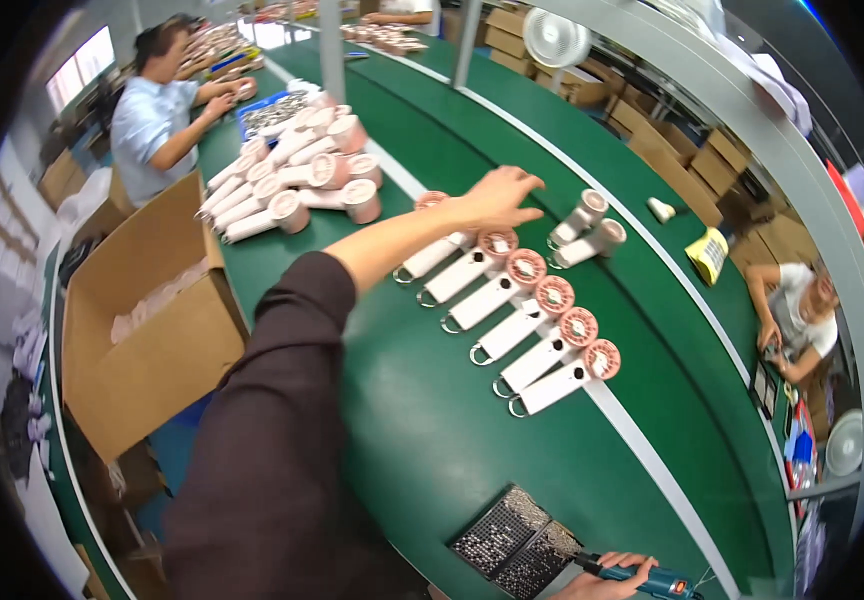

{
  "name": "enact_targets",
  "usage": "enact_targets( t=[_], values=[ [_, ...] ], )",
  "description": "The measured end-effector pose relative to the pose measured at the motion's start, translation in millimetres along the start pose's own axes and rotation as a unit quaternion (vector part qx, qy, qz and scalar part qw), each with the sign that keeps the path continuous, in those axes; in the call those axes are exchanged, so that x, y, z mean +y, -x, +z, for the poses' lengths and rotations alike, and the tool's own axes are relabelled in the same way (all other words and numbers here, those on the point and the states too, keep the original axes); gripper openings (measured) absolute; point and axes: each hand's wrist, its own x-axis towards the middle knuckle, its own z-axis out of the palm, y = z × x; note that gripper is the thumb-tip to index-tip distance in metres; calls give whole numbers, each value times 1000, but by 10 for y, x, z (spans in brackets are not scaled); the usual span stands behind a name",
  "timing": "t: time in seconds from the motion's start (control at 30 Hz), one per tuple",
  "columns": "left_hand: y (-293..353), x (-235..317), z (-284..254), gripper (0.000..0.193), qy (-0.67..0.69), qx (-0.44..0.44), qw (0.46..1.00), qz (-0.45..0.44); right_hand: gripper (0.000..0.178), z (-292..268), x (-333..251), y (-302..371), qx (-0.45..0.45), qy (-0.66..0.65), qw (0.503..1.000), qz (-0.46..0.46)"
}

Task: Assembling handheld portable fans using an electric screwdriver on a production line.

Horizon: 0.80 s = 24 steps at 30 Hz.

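Left hand open near fans, right gripping screwdriver

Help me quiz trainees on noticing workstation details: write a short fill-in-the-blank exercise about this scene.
The electric screwdriver is in the person's ____ hand.
The left hand is above a table coloured ____.
The handheld fans in the row have round heads coloured ____.
The gridded tray beside the screwdriver is ____.
Missing words: right; green; pink; black.
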Motion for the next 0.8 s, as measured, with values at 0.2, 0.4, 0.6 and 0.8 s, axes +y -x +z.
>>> enact_targets(
  t=[0.2, 0.4, 0.6, 0.8],
  values=[
    [1835, -759, -1863, 45, -78, 195, 967, -145, 30, -35, 14, -7, -27, -24, 999, 22],
    [3556, -1443, -2483, 67, -246, -30, 939, -240, 31, -159, 22, -86, -59, -48, 996, 41],
    [3284, -1286, -2378, 58, -173, -61, 952, -246, 24, -234, 44, -158, -73, -103, 991, 38],
    [3396, -1173, -2249, 52, -155, -46, 938, -307, 13, -169, 150, -173, -88, -99, 991, 14]
  ],
)
